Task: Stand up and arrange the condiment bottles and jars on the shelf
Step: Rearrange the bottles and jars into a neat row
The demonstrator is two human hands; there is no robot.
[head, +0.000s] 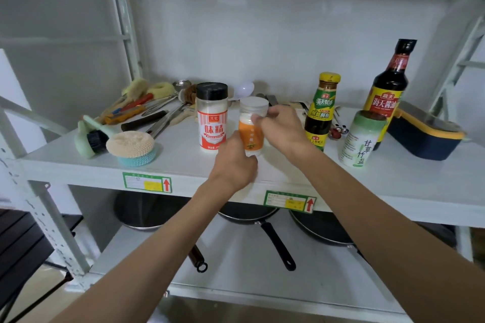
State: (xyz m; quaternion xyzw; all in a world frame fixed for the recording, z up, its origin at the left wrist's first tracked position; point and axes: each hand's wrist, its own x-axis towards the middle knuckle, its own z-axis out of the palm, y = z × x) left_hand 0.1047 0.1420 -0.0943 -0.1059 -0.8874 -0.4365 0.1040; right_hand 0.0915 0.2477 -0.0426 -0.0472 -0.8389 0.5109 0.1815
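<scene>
A small jar with a white lid and orange label (252,128) stands upright on the white shelf (183,162). My left hand (233,162) grips its lower part and my right hand (283,128) holds its upper part. To its left stands a black-capped seasoning jar with a red-and-white label (212,118). On the right stand a yellow-capped sauce bottle (321,110), a green-lidded salt jar (358,139) and a tall dark soy sauce bottle (388,89). All are upright.
Scrubbing brushes (131,144) and a pile of utensils (152,110) lie at the shelf's left and back. A navy box with a yellow rim (425,136) sits at the right. Pans (252,215) rest on the shelf below.
</scene>
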